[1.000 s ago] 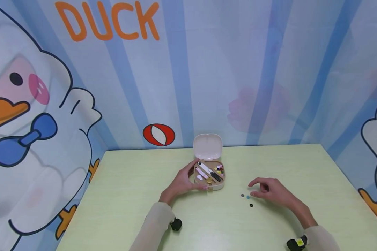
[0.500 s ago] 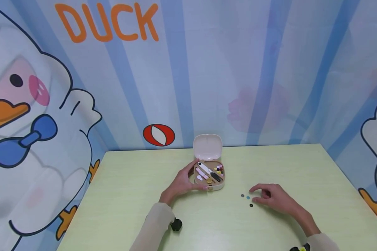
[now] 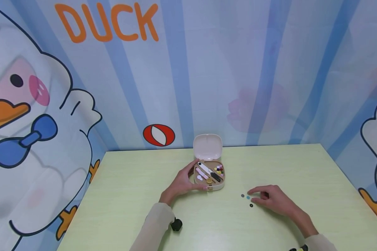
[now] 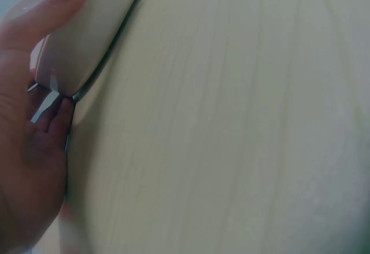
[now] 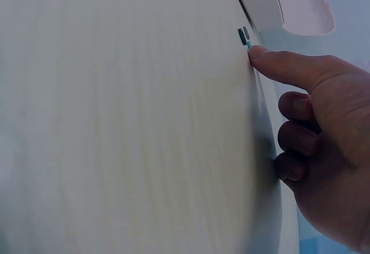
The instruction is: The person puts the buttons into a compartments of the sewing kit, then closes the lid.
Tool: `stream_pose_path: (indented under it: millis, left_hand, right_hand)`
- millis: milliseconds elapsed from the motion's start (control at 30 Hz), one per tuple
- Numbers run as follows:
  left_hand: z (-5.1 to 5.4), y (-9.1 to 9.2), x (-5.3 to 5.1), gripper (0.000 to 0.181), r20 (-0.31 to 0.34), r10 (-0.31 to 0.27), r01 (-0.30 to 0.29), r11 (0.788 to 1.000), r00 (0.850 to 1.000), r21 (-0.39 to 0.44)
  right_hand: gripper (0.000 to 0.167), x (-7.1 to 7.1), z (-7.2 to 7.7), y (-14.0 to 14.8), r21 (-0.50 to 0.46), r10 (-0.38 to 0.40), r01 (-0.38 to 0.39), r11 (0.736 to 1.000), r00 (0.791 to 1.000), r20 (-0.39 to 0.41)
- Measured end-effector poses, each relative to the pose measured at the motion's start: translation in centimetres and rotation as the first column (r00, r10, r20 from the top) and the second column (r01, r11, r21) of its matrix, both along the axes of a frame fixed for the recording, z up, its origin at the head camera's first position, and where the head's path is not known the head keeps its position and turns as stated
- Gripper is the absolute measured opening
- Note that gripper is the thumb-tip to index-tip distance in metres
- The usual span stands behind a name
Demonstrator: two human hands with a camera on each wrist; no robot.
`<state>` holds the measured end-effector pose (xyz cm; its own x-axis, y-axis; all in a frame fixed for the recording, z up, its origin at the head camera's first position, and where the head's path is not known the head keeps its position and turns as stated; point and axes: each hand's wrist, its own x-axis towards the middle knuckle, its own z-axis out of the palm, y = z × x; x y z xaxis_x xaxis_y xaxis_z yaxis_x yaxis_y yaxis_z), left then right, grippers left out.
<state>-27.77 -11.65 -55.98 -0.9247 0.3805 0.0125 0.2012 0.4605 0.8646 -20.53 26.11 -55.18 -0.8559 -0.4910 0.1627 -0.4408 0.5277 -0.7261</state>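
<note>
An open sewing box (image 3: 216, 187) stands on the table, its lid raised at the back. My left hand (image 3: 182, 181) grips its left side, thumb along the front near the clasp and fingers toward the back. To the right lie a blue button (image 3: 248, 197), a grey button (image 3: 242, 195) and a black button (image 3: 251, 205). The thumb and index finger of my right hand (image 3: 278, 199) are parted close around the blue button. In the right wrist view the thumb (image 5: 277, 63) appears at the button's edge; whether it touches cannot be told.
Inside the box lie a white-and-black tool (image 3: 210, 171), a pink-and-white item (image 3: 202, 173), a gold round piece (image 3: 209, 181) and several coloured buttons (image 3: 219, 169). The pale table (image 3: 138, 174) ends at a printed duck curtain (image 3: 204, 69).
My right hand has moved down toward the viewer, then slightly left, bringing its fingertips closer to the blue button. My left hand and the sewing box stay in place.
</note>
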Motion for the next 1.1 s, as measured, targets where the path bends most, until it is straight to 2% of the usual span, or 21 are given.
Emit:
stream_pose_path:
  millis: [400,567,867,1100]
  left_hand:
    - [0.18,0.05,0.05,0.117,0.005,0.002,-0.002,1.0,1.0,0.0]
    - [0.07,0.01,0.02,0.117,0.002,0.001,-0.001,1.0,1.0,-0.003]
    - [-0.05,0.03,-0.03,0.116,-0.001,0.0,0.0,1.0,1.0,-0.006]
    - [-0.03,-0.01,-0.08,0.117,-0.013,-0.006,0.006,1.0,1.0,-0.007]
  right_hand:
    - [0.01,0.19,0.22,-0.2,-0.004,-0.004,0.004,1.0,1.0,0.02]
    - [0.012,0.12,0.16,-0.39,0.008,0.006,-0.006,1.0,1.0,0.008]
    - [0.015,0.26,0.36,-0.58,0.035,0.021,-0.022,0.999,0.999,0.035]
    - [0.01,0.13,0.37,-0.66,0.026,0.036,-0.036,0.999,0.999,-0.001]
